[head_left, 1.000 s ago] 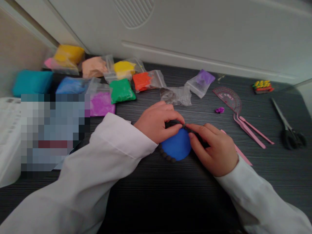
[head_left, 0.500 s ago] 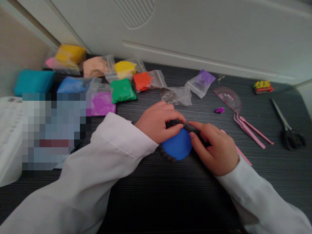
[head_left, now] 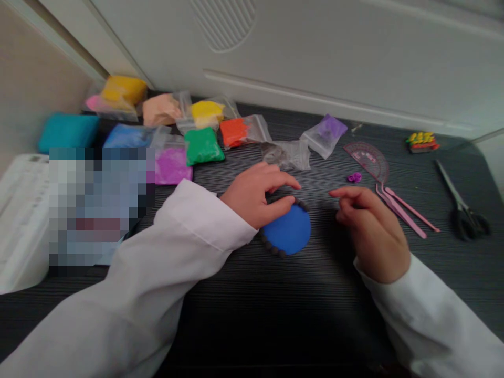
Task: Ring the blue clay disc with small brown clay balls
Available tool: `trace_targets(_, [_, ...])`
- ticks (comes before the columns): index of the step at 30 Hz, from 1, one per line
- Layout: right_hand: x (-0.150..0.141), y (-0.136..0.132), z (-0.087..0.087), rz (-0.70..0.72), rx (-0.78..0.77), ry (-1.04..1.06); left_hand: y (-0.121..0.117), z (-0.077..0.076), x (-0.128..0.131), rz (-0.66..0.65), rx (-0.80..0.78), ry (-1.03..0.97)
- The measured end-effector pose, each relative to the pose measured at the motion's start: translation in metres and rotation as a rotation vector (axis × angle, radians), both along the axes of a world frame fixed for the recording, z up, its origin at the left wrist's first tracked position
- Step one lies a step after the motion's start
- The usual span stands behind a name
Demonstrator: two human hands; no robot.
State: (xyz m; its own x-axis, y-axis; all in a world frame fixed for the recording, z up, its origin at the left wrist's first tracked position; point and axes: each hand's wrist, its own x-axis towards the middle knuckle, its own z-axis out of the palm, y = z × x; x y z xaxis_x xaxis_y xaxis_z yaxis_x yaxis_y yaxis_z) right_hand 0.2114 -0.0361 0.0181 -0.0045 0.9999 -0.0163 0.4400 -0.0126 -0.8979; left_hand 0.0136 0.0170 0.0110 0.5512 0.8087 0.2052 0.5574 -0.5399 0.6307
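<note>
Black, finely streaked tabletop (head_left: 236, 310) under everything; at far left, a pixelated patch (head_left: 102, 210) with contents unreadable.

Next in size, left hand (head_left: 250, 194), the nearer one, overlapping the upper left of the blue disc (head_left: 289, 231). Thumb tip at the upper rim, index fingertip a little beyond, clear of the thumb. Open between those two, nothing visible in the gap; light touch or firm press by the thumb, impossible to tell.

Right hand (head_left: 376, 231) well apart, to the right of the disc, touching neither it nor the left hand. Index finger extended leftward, slightly beyond the level of the upper rim; thumb and remaining fingers bunched beneath, too unclear to tell empty from full.

Blue disc flat on the tabletop, between the hands, roughly round, so without any clear long axis. Farther from the body, a bag of dark material (head_left: 287, 156).

Smallest, dark beads (head_left: 301, 203) in two visible runs: one slanting down rightward from beside the left thumb, another at lower left. Rim between them hidden by left hand and cuff.
</note>
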Motion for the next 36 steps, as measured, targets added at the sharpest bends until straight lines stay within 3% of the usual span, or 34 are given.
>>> trace_targets(3, [0.007,0.005,0.003,-0.046,-0.166,0.468,-0.006,0.004,-0.007,0.034,-0.031,-0.046])
trace_targets(6, [0.008,0.003,0.011,-0.065,-0.250,0.610,-0.019,0.007,-0.019,0.018,-0.052,-0.023])
trace_targets(13, [0.005,-0.007,0.011,0.031,-0.225,0.606,-0.047,0.005,-0.043,-0.052,-0.006,0.012])
trace_targets(18, [0.004,-0.004,0.003,0.013,-0.186,0.616,-0.050,0.000,-0.039,-0.085,0.033,0.088])
trace_targets(26, [0.003,-0.007,0.005,0.012,-0.214,0.610,-0.058,0.003,-0.030,-0.075,0.090,0.128])
trace_targets(36, [0.014,-0.001,0.009,-0.119,-0.109,0.675,-0.058,0.002,-0.029,-0.073,0.081,0.067])
